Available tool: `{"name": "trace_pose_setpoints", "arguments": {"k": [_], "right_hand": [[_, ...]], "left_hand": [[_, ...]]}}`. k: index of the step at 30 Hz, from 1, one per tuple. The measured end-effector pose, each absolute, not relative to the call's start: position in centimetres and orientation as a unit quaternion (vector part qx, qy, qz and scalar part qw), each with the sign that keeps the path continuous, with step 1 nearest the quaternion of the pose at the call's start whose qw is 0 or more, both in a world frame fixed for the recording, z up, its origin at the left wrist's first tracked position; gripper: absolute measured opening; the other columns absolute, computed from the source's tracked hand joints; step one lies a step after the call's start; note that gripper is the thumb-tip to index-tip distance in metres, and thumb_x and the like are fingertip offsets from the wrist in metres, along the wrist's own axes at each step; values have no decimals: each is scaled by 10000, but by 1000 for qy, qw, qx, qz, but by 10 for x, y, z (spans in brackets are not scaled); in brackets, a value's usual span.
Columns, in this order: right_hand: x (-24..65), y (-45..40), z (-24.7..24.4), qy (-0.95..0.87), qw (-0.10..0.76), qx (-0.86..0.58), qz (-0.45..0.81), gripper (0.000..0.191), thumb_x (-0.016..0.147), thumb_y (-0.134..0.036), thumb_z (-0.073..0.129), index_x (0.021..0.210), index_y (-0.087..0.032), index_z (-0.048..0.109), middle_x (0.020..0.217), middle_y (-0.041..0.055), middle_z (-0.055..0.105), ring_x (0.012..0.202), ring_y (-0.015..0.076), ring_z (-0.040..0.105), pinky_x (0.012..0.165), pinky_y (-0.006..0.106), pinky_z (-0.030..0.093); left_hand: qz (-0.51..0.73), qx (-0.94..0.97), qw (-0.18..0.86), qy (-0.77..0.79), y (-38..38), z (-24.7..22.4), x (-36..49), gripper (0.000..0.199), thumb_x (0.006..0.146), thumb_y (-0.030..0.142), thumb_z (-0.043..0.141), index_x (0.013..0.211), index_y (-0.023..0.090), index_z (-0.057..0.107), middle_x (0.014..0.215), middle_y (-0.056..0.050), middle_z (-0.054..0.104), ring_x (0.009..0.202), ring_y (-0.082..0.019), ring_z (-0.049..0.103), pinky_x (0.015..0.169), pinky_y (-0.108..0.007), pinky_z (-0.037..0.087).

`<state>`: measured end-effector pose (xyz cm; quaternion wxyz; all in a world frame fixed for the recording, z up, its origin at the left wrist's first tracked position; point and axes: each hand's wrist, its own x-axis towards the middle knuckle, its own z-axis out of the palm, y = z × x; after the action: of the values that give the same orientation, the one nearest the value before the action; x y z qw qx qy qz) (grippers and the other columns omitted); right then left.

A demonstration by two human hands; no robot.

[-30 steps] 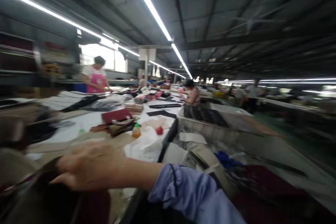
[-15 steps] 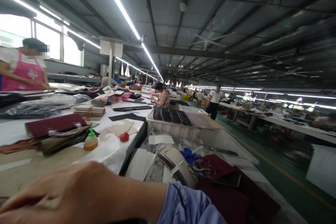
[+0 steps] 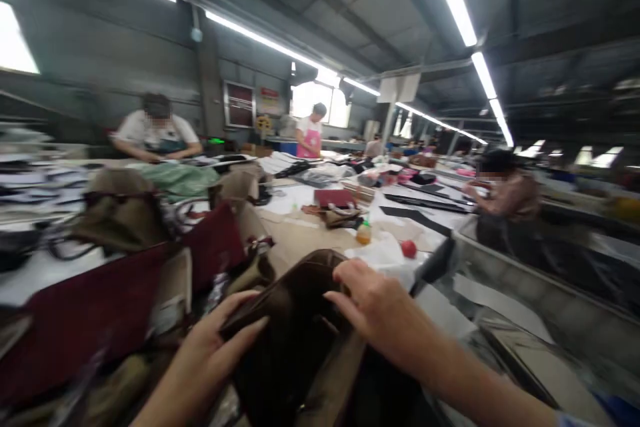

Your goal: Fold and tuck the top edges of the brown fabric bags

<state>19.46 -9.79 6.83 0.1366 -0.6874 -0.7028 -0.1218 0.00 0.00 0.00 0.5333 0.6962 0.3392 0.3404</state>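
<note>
Dark brown bag (image 3: 280, 347): low in the middle of my feed, mouth open and tipped toward the camera – way too dark inside for me to make out much.
Left hand (image 3: 210, 347): clamped on the near-left stretch of the rim, thumb inside, fingers outside.
Right hand (image 3: 377, 303): over on the right side of the rim, looks pinched on it too, though blur eats the fingertips. The two hands are apart, with the open mouth between them.
Both hands: here's the change – half a second ago I only had the right one, and my view pointed further right. Now both are on the bag, so I'd call it two-handed handling of the opening.
Burgundy panel (image 3: 95, 327): off to the left of the left hand.
Squeeze bottle (image 3: 364, 233): upright beyond the bag, red ball (image 3: 409, 249) near its right side.
Pink apron (image 3: 309, 141): a co-worker, well back.
</note>
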Motion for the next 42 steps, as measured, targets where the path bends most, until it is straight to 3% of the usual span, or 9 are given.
{"name": "trace_pose_setpoints", "arguments": {"k": [2, 4, 9, 15, 18, 20, 30, 42], "right_hand": [[197, -88, 65, -707, 122, -685, -126, 252, 787, -245, 531, 1024, -175, 478, 899, 61, 573, 743, 177, 573, 628, 263, 447], [194, -82, 64, -713, 90, -683, -133, 280, 788, -257, 530, 1052, -188, 467, 895, 67, 590, 748, 197, 589, 613, 270, 449], [182, -72, 67, -663, -7, -737, -133, 119, 810, -291, 503, 860, -183, 511, 719, 48, 632, 667, 225, 618, 501, 253, 401], [184, -63, 70, -645, -20, -749, -152, 188, 800, -294, 526, 943, -181, 484, 676, 47, 637, 637, 236, 621, 446, 244, 327], [190, -64, 71, -681, -45, -720, -127, 62, 814, -258, 492, 806, -203, 521, 649, 25, 623, 621, 206, 608, 452, 236, 288], [196, -68, 72, -729, -56, -675, -101, 98, 827, -239, 455, 767, -208, 526, 642, 11, 605, 588, 167, 585, 456, 234, 270], [203, -78, 67, -839, 43, -538, -69, 123, 769, -98, 443, 717, -172, 525, 832, 32, 469, 742, 129, 453, 666, 242, 367], [202, -83, 70, -837, 24, -547, -11, 120, 749, -140, 466, 638, -180, 484, 680, 0, 527, 674, 136, 467, 636, 262, 329]], "left_hand": [[316, 675, 582, 326, -3, 3, -6, 350, 716, 318, 568, 1029, 165, 535, 919, -34, 617, 843, -204, 569, 777, -295, 448], [315, 659, 612, 302, -7, 7, -2, 338, 740, 283, 529, 1053, 156, 519, 948, -54, 612, 859, -195, 566, 784, -288, 440], [323, 668, 606, 287, -12, 13, 1, 290, 741, 258, 516, 1004, 136, 532, 924, -57, 599, 852, -191, 552, 770, -286, 434], [325, 664, 611, 286, -8, 10, 0, 281, 748, 296, 512, 981, 140, 534, 913, -54, 596, 845, -190, 551, 760, -283, 434], [334, 662, 605, 290, -5, 9, 1, 291, 732, 304, 532, 968, 135, 548, 902, -58, 605, 836, -193, 551, 756, -288, 434], [343, 651, 609, 296, -3, 9, 1, 297, 723, 306, 544, 963, 132, 549, 893, -59, 609, 836, -196, 552, 749, -287, 436], [342, 653, 601, 308, 3, 3, 1, 284, 730, 317, 543, 951, 138, 547, 880, -46, 607, 826, -181, 551, 733, -269, 430], [341, 660, 588, 320, 4, 7, 2, 242, 731, 315, 531, 886, 133, 566, 813, -37, 598, 769, -166, 539, 682, -247, 417]]}}
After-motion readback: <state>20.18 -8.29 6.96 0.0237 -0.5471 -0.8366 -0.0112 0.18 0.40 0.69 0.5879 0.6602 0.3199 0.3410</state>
